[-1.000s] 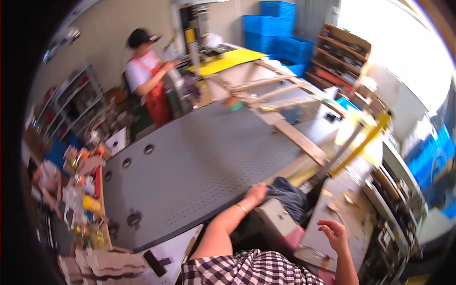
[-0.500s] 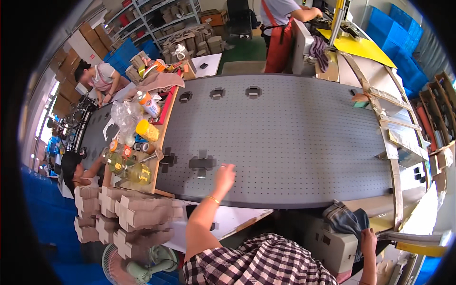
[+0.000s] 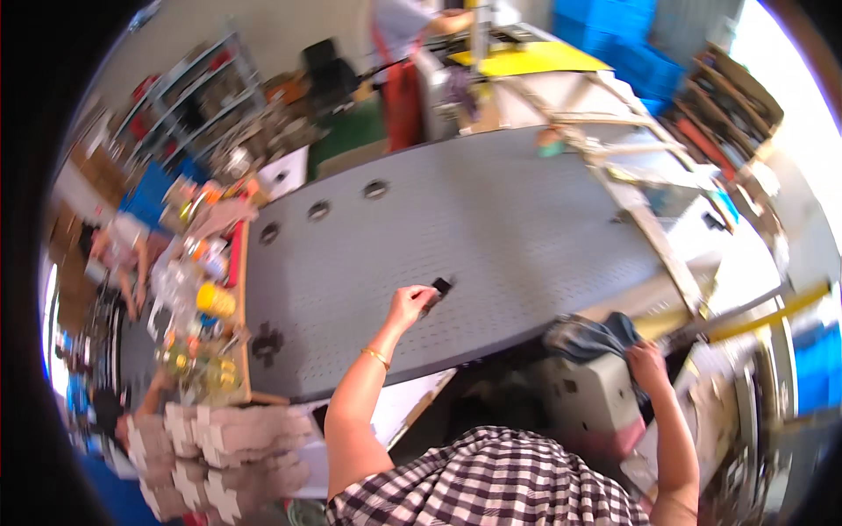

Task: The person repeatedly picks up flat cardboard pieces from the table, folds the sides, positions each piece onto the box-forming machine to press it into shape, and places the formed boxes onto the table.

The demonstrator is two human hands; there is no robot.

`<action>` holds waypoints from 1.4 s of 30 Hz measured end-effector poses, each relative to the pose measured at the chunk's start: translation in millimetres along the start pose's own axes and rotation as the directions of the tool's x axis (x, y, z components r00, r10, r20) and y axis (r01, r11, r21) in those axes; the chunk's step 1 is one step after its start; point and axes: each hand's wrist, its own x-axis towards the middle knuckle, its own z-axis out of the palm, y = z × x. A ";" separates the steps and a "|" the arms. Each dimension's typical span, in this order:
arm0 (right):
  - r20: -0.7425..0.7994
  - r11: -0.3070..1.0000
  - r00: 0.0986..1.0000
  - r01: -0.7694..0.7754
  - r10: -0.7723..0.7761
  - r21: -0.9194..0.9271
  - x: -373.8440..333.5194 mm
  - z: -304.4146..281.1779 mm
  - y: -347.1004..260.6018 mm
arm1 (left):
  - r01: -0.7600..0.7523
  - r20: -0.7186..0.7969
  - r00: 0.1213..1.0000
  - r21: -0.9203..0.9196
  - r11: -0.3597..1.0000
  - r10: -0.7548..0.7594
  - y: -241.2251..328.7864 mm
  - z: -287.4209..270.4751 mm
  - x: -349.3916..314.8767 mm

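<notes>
In the middle of the frame our left hand (image 3: 410,307) holds a dark piece (image 3: 439,288): the fingertips are together, pinched on its lower left end. The piece is small and nearly black, darkest at its upper right end, and blurred, so its exact outline we cannot tell. It is over the grey board (image 3: 500,223), which has rows of small holes; whether it touches the board, we cannot see. On the board, toward the left, lies a dark cross (image 3: 266,344), flat and with short arms.

At the lower right our right hand (image 3: 647,364) is at the right edge of the blue-grey cloth (image 3: 589,338), which lies over the pale machine (image 3: 592,403). Its fingers are bent, but we cannot tell if they are clamped on the cloth.

On the left of the frame, a side table (image 3: 245,351) carries several containers. A yellow jar (image 3: 216,301) is tilted, its contents too blurred to name. Below it are clear bottles (image 3: 210,373), yellowish inside, and above these a crumpled clear bag (image 3: 171,289). At the upper right we see blue crates (image 3: 645,66), their contents not visible, and a brown rack (image 3: 750,77) with dark things on its shelves.
</notes>
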 end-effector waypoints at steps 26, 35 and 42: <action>-0.604 0.813 0.555 -0.292 0.573 0.503 -438.6 -171.5 40.4 | -0.613 0.717 -0.523 -0.692 0.381 0.461 389.4 579.7 -322.4; -0.457 0.511 0.460 0.008 0.761 0.860 -471.9 -230.1 284.2 | -0.228 0.870 -0.143 -0.494 0.839 0.473 446.1 784.6 -323.1; -0.585 0.717 0.444 -0.229 0.679 0.658 -454.0 -321.6 300.3 | -0.701 0.587 -0.307 -0.672 0.240 0.749 513.0 841.5 -307.5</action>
